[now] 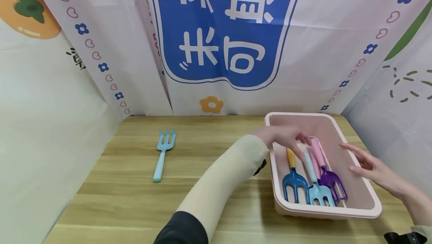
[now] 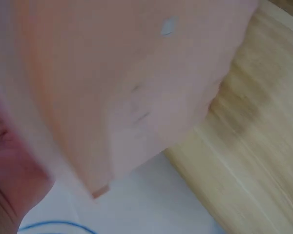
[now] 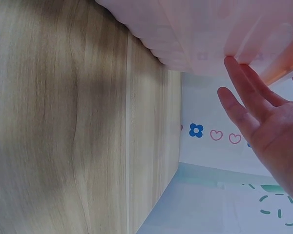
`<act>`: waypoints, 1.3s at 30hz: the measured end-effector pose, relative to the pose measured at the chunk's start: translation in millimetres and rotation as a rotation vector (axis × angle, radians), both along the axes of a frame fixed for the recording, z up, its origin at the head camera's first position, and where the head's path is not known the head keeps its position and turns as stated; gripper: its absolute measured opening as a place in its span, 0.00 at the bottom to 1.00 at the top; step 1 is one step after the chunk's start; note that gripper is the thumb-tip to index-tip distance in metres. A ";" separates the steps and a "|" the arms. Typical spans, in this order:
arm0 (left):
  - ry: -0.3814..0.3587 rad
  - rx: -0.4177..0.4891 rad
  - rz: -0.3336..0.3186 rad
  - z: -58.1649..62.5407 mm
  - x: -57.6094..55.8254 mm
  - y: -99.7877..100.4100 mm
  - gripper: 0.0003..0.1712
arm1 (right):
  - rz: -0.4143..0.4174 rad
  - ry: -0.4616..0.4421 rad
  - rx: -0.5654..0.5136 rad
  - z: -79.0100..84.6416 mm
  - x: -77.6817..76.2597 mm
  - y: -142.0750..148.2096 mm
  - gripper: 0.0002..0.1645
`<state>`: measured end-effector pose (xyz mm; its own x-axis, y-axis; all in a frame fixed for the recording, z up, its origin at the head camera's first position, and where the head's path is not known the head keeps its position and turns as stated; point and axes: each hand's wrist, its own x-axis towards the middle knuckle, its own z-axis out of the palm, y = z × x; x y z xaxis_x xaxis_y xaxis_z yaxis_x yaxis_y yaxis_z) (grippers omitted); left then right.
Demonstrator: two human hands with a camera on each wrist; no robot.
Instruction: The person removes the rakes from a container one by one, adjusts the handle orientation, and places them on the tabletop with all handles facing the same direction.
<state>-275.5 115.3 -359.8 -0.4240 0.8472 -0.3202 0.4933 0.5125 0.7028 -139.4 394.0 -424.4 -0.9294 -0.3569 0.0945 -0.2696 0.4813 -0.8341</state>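
A pink plastic bin (image 1: 357, 214) holds several small garden forks. Inside it lie a blue fork (image 1: 295, 182) with a yellow handle, a light blue fork (image 1: 320, 191) and a purple fork (image 1: 332, 180) with a pink handle. A second pink handle (image 1: 315, 165) shows partly beneath them. My left hand (image 1: 290, 139) reaches over the bin's left rim, its thumb beside the light blue handle's top and its fingers apart from the thumb. At the right rim, my right hand (image 1: 374, 167) touches the bin with outstretched fingers; the right wrist view shows this hand (image 3: 263, 112) against the wall.
Another light blue fork (image 1: 163, 154) lies on the left of the wooden table (image 1: 118, 191). A printed white cloth (image 1: 314, 56) hangs behind the table, and white sheets stand at both sides. The bin stands near the table's right edge.
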 end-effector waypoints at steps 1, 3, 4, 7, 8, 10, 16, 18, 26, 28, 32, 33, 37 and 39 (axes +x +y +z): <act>-0.002 -0.023 0.004 -2.3 1.5 3.0 0.30 | 0.000 0.001 -0.004 0.1 0.0 0.4 0.41; 0.019 -0.086 0.007 -5.5 4.4 8.1 0.30 | 0.002 0.007 -0.003 0.0 -0.2 1.2 0.41; 0.023 -0.125 0.011 -6.1 6.1 10.3 0.29 | 0.003 0.009 -0.002 -0.1 -0.4 1.4 0.41; 0.015 -0.216 0.021 -6.6 11.2 14.9 0.30 | 0.003 0.010 0.001 0.5 -0.6 1.4 0.41; 0.012 -0.234 0.015 -8.2 11.8 16.0 0.31 | 0.002 0.008 0.003 0.7 -0.7 1.2 0.41; 0.011 -0.278 -0.004 -12.7 11.9 19.0 0.30 | 0.004 0.004 0.001 1.6 -0.2 1.2 0.40; 0.064 -0.371 -0.047 -28.0 8.1 27.4 0.27 | 0.008 0.001 -0.010 3.8 0.4 2.1 0.39; 0.075 -0.389 -0.047 -29.5 7.7 28.3 0.28 | 0.007 -0.002 -0.014 4.6 0.5 2.4 0.39; 0.097 -0.507 -0.019 -26.4 11.0 23.2 0.32 | 0.021 0.006 -0.023 7.7 0.3 1.6 0.38; 0.085 -0.515 0.005 -25.8 12.8 21.1 0.30 | 0.023 0.007 -0.025 8.3 0.0 0.6 0.38; 0.094 -0.556 0.061 -23.4 17.3 17.5 0.22 | 0.026 0.007 -0.029 8.9 -0.5 -0.5 0.37; 0.107 -0.569 0.061 -22.8 18.1 17.0 0.21 | 0.026 0.007 -0.031 8.9 -0.4 -0.6 0.37; 0.151 -0.640 0.074 -20.6 19.4 18.6 0.21 | 0.022 0.002 -0.034 8.8 0.2 -0.2 0.37; 0.177 -0.687 0.069 -19.3 19.0 20.8 0.23 | 0.018 0.003 -0.032 8.7 0.6 0.1 0.37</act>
<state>-256.4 136.0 -379.1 -0.5643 0.4480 -0.6935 0.5203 0.8452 0.1226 -138.8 394.2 -415.7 -0.9223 -0.3706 0.1094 -0.2811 0.4491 -0.8481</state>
